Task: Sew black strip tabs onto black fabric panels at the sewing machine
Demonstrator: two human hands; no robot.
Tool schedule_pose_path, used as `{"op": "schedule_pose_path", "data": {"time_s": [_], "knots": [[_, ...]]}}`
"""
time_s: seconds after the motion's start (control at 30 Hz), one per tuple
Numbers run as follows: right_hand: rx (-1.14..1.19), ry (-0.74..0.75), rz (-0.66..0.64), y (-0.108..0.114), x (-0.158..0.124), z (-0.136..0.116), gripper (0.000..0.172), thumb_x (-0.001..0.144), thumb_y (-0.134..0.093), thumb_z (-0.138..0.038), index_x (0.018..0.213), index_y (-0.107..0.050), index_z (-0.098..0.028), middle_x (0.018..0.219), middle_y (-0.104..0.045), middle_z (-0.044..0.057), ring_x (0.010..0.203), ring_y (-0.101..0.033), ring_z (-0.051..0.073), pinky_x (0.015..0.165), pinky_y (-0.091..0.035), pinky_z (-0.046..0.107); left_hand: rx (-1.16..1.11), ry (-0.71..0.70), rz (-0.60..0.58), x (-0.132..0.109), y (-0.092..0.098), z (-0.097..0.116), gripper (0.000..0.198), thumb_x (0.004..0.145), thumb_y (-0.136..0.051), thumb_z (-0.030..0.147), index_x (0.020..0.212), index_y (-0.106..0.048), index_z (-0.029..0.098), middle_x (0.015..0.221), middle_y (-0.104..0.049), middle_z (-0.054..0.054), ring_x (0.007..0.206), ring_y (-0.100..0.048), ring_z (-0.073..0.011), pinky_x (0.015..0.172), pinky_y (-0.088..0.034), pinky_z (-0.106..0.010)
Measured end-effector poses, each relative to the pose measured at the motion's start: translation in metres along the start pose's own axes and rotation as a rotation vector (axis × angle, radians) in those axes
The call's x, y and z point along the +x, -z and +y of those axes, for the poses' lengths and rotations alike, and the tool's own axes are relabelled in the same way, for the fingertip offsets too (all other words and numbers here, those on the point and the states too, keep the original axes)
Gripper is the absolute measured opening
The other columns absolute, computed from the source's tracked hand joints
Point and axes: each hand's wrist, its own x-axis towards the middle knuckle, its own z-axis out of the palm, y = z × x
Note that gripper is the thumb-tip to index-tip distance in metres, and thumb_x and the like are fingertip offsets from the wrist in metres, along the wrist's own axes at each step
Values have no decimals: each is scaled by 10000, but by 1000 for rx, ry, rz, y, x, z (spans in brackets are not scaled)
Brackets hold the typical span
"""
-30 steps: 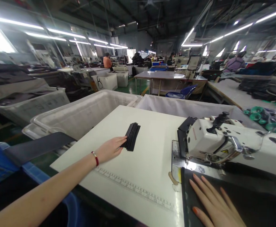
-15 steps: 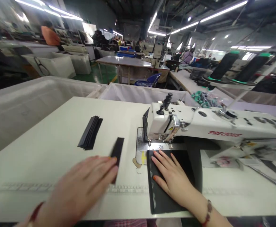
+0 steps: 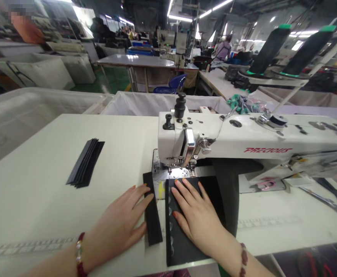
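Note:
My right hand point(image 3: 197, 213) lies flat with fingers spread on a black panel point(image 3: 182, 246), whose left margin has a row of pale marks. The panel's far edge is at the metal needle plate point(image 3: 178, 172) of a white sewing machine point(image 3: 171, 140). My left hand point(image 3: 124, 221) holds a narrow black strip point(image 3: 153, 223) by its left edge, fingertips on top and thumb lower down. The strip is slightly tilted, just left of the panel, with a small gap between them. Farther left, a fanned stack of black strips point(image 3: 86, 163) rests on the table.
A printed ruler scale point(image 3: 26, 246) runs along the white table point(image 3: 122, 142). Scissors point(image 3: 324, 200) lie right of the machine. Thread cones point(image 3: 272, 50) stand at the upper right. White bins point(image 3: 145, 102) border the table's far side. People work in the background.
My left hand has drawn the single strip rightward, close beside the panel. My right hand stays flat on the panel. The view has shifted, so the machine appears farther left.

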Motion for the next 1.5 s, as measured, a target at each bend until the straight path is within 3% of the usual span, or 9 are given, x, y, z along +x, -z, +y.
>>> {"op": "schedule_pose_path", "data": {"time_s": [0.1,0.2,0.33,0.43,0.53,0.67,0.87,1.13,1.5], "knots": [[0,-7,-10,0,0,0,483,971,-364,-374,1438,-345,-254,1538,-220,-14,1422,-156,222,1144,-141,563,102,12,32,9,-11,-11,344,899,-429,124,1229,-524,99,1230,-550,-179,1109,-557,-281,891,-532,-445],[-6,-7,-11,0,1,0,475,975,-345,-364,1437,-348,-253,1540,-213,-15,1423,-148,217,1145,-129,562,218,-93,74,16,-16,-19,376,876,-387,29,1212,-548,81,1271,-537,-197,1126,-555,-304,837,-555,-440],[-12,-7,-19,-1,1,1,473,973,-341,-352,1435,-351,-249,1542,-209,-16,1424,-143,220,1144,-121,566,320,-239,151,25,-12,-27,327,900,-372,24,1157,-575,36,1201,-594,-189,1119,-561,-307,840,-561,-427],[-8,-7,-20,0,1,1,475,971,-344,-345,1435,-352,-246,1543,-207,-13,1425,-142,227,1143,-117,573,357,-261,168,29,-2,-30,279,914,-401,41,1117,-592,40,1130,-635,-162,1023,-603,-282,804,-571,-405],[3,1,-19,1,1,0,477,965,-353,-339,1430,-361,-230,1539,-222,3,1422,-156,237,1138,-130,584,332,-278,215,28,10,-23,286,934,-382,71,1150,-571,71,1170,-624,-151,1017,-609,-258,780,-573,-376],[2,8,9,1,1,0,457,955,-353,-258,1407,-393,-203,1527,-257,14,1418,-175,223,1138,-161,572,218,-362,287,24,13,5,205,925,-456,159,1078,-590,138,1231,-596,-156,1109,-584,-278,838,-553,-378],[-7,19,43,-1,0,2,443,911,-375,-135,1347,-449,-127,1498,-323,76,1404,-227,219,1129,-218,563,204,-356,212,27,-12,33,202,905,-421,127,1019,-588,113,1135,-634,-211,1051,-630,-321,754,-583,-381],[-24,48,56,-1,0,3,507,873,-383,-86,1371,-433,-163,1486,-349,78,1380,-290,239,1105,-254,584,172,-324,131,34,-20,24,210,894,-403,79,1024,-565,112,1229,-579,-227,1126,-587,-332,757,-583,-387],[-115,52,28,1,3,3,531,881,-381,-108,1410,-389,-147,1488,-339,57,1334,-371,248,1075,-328,580,118,-251,141,34,-25,19,310,901,-402,85,1178,-541,91,1316,-527,-180,1223,-503,-300,924,-517,-404]]}}
